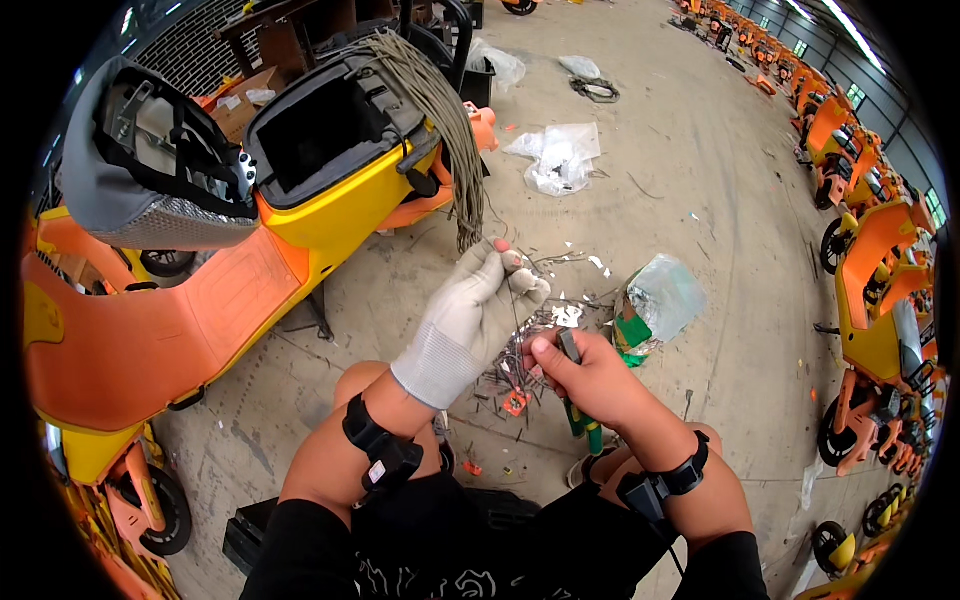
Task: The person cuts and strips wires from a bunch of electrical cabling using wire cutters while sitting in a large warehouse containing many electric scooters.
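Note:
My left hand [470,300], in a pale glove with bare fingertips, is raised in front of me with its fingers curled together around a thin dark wire [514,308]. The wire runs down toward my right hand [585,375]. That hand is bare and closed around green-handled pliers [594,436], whose dark metal head [568,346] sticks up beside the thumb. Its thumb and forefinger pinch close to the wire; whether they touch it is hidden. Beneath both hands lies a pile of cut wire pieces [490,385] with white scraps [567,316].
A bundle of grey-brown cables [462,150] hangs from an open yellow box [350,235] on an orange scooter [170,310] at left. A clear plastic bag [668,298] lies right of the pile, another bag [560,158] farther off. Orange scooters [870,250] line the right side.

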The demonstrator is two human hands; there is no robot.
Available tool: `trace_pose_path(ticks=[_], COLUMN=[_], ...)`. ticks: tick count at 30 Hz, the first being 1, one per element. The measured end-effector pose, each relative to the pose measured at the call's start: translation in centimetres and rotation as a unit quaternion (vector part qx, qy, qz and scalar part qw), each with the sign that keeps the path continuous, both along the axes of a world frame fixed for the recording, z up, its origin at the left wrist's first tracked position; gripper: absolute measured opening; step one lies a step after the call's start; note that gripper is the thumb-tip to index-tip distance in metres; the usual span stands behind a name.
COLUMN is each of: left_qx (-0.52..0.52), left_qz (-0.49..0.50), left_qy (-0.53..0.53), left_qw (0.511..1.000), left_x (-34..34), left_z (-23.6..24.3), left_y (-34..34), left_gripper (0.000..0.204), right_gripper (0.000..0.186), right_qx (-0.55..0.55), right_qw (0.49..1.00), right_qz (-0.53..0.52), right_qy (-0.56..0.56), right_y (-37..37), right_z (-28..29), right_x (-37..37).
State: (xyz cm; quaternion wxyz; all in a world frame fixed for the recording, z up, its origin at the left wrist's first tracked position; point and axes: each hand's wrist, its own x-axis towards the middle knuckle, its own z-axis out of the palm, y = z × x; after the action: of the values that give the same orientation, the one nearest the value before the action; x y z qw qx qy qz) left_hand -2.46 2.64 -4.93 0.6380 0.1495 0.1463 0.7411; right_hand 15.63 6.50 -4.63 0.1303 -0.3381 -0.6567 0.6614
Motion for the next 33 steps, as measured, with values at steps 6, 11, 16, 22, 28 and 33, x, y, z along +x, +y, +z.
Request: trace_pose_path(ticks=[6, 11, 16, 22, 28, 33], left_qx=[-0.010, 0.015, -0.198, -0.003, 0.122, 0.101], left_qz=[-0.013, -0.016, 0.055, 0.269, 0.237, -0.079], left_qy=[0.005, 0.019, 0.391, 0.829, 0.826, 0.746], left_qw=[1.000, 1.000, 0.897, 0.490, 0.496, 0.654], left_x=[-0.3, -0.5, -2.5, -1.4, -0.7, -0.6], left_z=[-0.8, -0.7, -1.4, 1.6, 1.8, 2.6], left_y=[0.9, 0.6, 0.7, -1.5, -2.8, -1.9], left_gripper=[0.012, 0.012, 0.035, 0.069, 0.068, 0.056], right_gripper=[0.026, 0.021, 0.019, 0.016, 0.012, 0.011], right_qx=[-0.027, -0.027, -0.110, -0.205, -0.182, -0.160], right_qw=[0.999, 0.999, 0.993, 0.977, 0.982, 0.987], right_qz=[0.022, 0.036, 0.004, -0.042, -0.023, 0.025], right_qy=[0.030, 0.020, 0.031, 0.034, 0.036, -0.003], right_y=[-0.4, -0.1, 1.0, 2.4, 2.3, 2.3], right_z=[0.3, 0.4, 1.0, 2.1, 2.3, 3.7], right_x=[-0.8, -1.4, -1.1, 0.0, 0.6, 1.1])
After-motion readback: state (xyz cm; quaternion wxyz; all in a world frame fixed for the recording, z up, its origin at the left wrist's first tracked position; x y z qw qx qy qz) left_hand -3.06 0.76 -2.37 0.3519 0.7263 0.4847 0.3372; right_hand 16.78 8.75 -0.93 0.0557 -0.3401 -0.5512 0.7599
